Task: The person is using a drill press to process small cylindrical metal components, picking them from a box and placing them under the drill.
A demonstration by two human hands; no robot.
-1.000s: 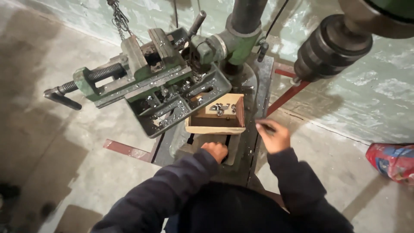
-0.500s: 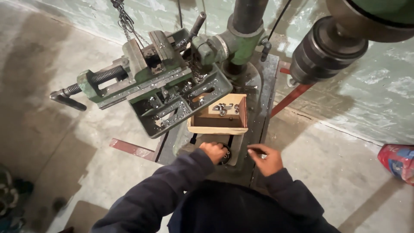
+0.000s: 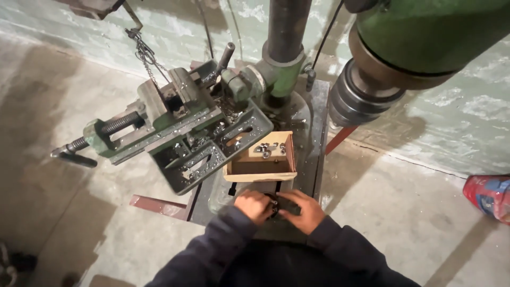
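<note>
Head view: both hands meet low on the dark steel base of the drill press (image 3: pixel 311 159). The left hand (image 3: pixel 254 204) and right hand (image 3: pixel 298 210) curl around a small dark metal part (image 3: pixel 276 204), just below the open cardboard box of bolts (image 3: pixel 261 159). Best worked with fingertips close and wrists steady; exact pinch unclear.

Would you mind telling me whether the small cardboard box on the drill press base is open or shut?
Open: the cardboard box has no lid over it, and small metal parts show inside.
</note>
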